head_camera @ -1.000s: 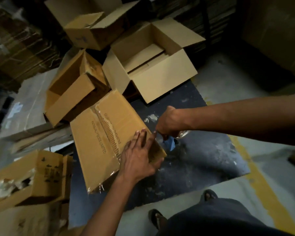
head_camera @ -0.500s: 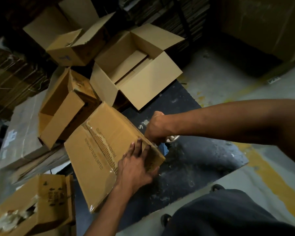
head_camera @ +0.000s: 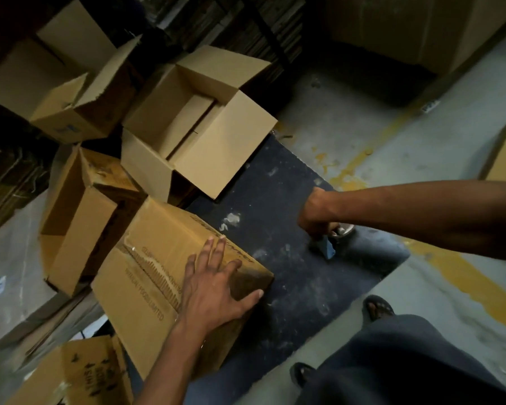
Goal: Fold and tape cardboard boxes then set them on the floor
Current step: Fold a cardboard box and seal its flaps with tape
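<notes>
Taped box (head_camera: 170,276) lies on the dark mat (head_camera: 298,258) on the floor. Left hand (head_camera: 214,287) rests flat on its top, fingers spread, thumb over the near edge. Right hand (head_camera: 316,213), well apart, fist curled round a tape dispenser (head_camera: 330,244); mostly hidden, blue part showing. Open boxes (head_camera: 193,127) behind.

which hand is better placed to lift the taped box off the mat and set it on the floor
Probably the left hand: it lies flat on the taped brown cardboard box, fingers spread over its corner. The right hand grips the blue tape dispenser, clear of the box.
</notes>
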